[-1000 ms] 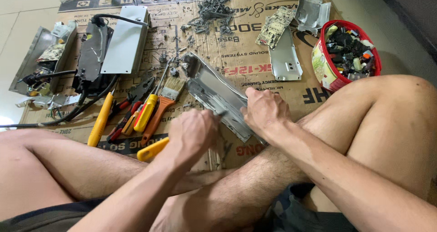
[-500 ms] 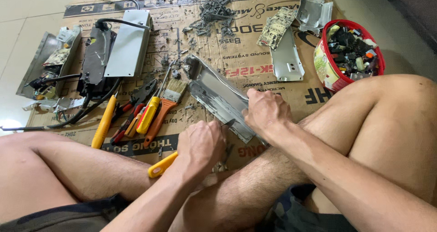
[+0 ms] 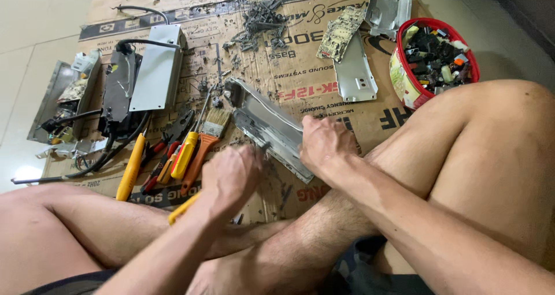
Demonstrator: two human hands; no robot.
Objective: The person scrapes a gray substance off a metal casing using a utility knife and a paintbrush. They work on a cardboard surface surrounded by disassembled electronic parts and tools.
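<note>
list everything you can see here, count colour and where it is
bent grey metal casing: one, grey, centre of the cardboard, under both hands
yellow-handled tool: one, yellow, in the left hand
paintbrush with orange handle: one, left of the casing
yellow and red hand tools: several, beside the brush
grey power supply boxes: a few, upper left
green circuit board: one, top centre
red bowl of small parts: one, upper right
brown cardboard sheet: one, on the floor
left hand: gripping the tool
right hand: holding the casing
</note>
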